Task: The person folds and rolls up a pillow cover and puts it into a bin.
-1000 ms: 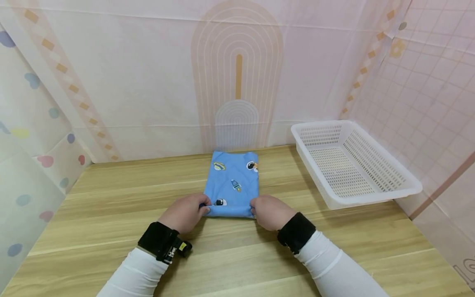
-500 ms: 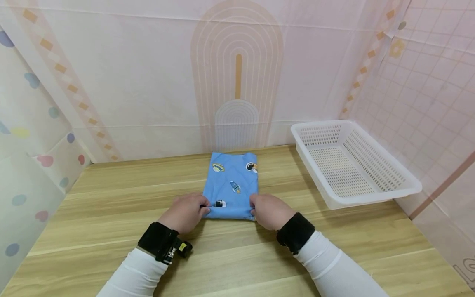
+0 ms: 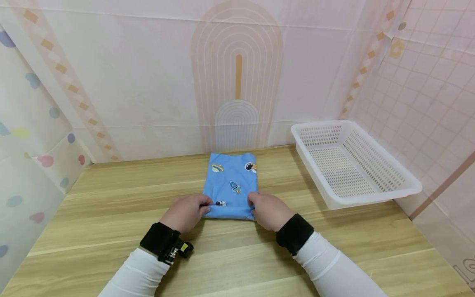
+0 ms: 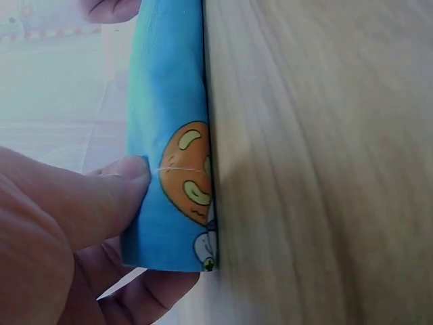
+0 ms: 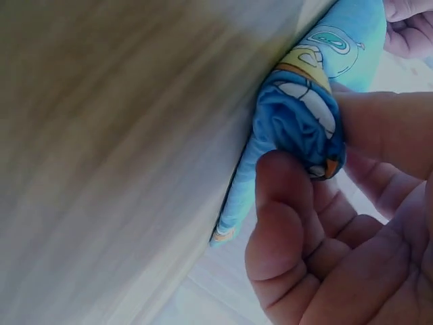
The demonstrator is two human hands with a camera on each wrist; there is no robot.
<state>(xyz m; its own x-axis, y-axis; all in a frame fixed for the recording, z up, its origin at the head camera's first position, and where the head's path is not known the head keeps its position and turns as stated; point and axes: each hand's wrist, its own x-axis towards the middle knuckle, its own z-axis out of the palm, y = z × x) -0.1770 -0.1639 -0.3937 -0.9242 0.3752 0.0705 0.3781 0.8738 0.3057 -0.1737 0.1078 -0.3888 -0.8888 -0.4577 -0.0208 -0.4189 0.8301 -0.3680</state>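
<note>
1. Lt-blue, rectangular, space-print cloth (image 3: 226, 177) lies mid pale wood-grain tabletop (image 3: 122, 194), near edge in a roll (image 3: 228, 213).
2. L hand (image 3: 187, 212): thumb/fingers closed, pinching roll's L end; R hand (image 3: 269, 211) ditto, R end.
3. Prob. light, soft, floppy, not fragile; best grip both ends, else may unroll.

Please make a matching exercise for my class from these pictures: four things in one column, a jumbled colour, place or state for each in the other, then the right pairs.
Things
1. cloth
2. basket
3. right hand
4. table

Descriptions
A. wood-grained, under the cloth
B. gripping one end of the roll
C. blue, rolled up at the near edge
D. white, with holes

Pairs: 1-C, 2-D, 3-B, 4-A
</note>
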